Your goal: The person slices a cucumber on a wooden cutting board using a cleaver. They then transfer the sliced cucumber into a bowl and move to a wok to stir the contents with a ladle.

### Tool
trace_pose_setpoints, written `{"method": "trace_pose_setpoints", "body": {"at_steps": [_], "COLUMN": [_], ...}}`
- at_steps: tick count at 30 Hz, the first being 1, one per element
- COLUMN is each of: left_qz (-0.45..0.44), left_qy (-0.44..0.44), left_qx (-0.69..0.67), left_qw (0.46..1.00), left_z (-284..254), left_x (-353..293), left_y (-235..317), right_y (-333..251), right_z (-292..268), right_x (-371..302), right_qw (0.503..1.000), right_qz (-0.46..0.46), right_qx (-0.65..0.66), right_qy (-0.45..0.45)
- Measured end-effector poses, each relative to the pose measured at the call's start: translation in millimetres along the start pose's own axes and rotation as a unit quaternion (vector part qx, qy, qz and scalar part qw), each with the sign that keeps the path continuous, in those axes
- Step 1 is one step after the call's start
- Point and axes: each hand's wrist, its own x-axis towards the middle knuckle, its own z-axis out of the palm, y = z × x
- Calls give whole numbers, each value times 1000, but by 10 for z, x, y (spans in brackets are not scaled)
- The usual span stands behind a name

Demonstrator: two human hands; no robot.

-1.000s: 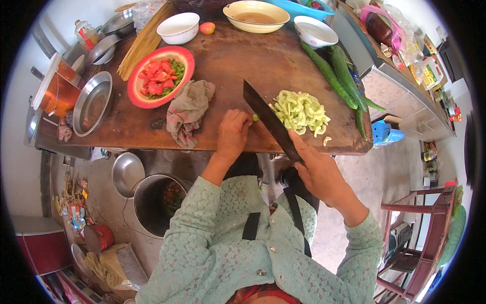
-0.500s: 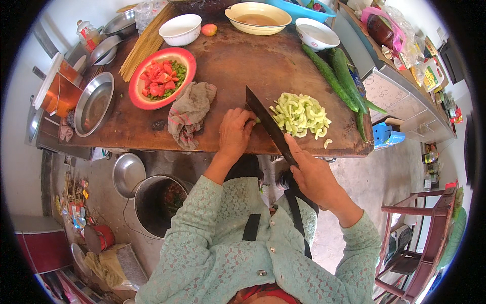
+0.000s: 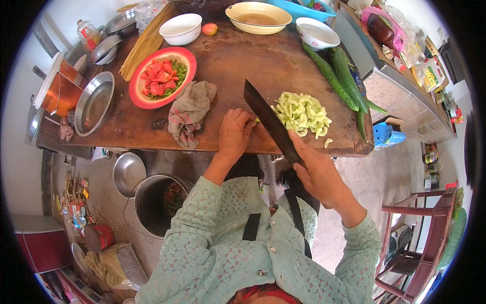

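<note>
My left hand [image 3: 235, 130] rests near the table's front edge, fingers bent and pinching a small piece of pale green cucumber [image 3: 257, 120], which they mostly hide. My right hand [image 3: 320, 175] is wrapped round the handle of a long dark kitchen knife [image 3: 271, 117]. Its blade slants up and to the left, just right of the left fingertips. To the right of the blade lies a heap of pale green cucumber slices [image 3: 304, 114], with one stray slice nearer the edge. Left of my left hand sits a crumpled grey-brown cloth [image 3: 192, 111].
A red-rimmed plate [image 3: 135, 96] holds chopped tomato and green bits. Whole cucumbers [image 3: 329, 76] lie at the right by a white bowl [image 3: 317, 34]. Another white bowl [image 3: 180, 30], a tomato [image 3: 209, 29] and a cream basin [image 3: 235, 20] stand at the back. Below is a bucket [image 3: 152, 205].
The knife has lifted slightly, its tip moving a little up and left, and my right hand has shifted slightly right with it. My left hand stays nearly in place.
</note>
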Motion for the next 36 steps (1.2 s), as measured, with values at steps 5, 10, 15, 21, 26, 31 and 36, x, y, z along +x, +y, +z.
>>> {"method": "trace_pose_setpoints", "body": {"at_steps": [5, 10, 15, 21, 26, 31, 36], "left_qz": [1, 5, 3, 2, 5, -9, -8], "left_qy": [3, 2, 2, 4, 7, -4, 6], "left_qx": [5, 16, 16, 9, 14, 18, 3], "left_qw": [1000, 1000, 1000, 1000, 1000, 1000, 1000], "left_z": [14, 15, 27, 36, 33, 38, 57], "left_x": [-11, -1, -5, -6, 0, -7, -17], "left_y": [-15, -25, -29, -51, -53, -44, -69], "right_y": [25, -2, 147, 100, 23, 4, 55], "right_z": [41, 25, 187, 40, -34, 14, 55], "right_x": [-19, 0, 94, 70, 34, 25, 18], "right_qw": [1000, 1000, 998, 1000, 1000, 1000, 999], "right_qz": [-13, -4, -52, 18, -10, -10, -34], "right_qx": [-4, -5, 28, 2, 7, -10, -3], "right_qy": [-1, -17, 20, -13, 0, -13, 2]}}
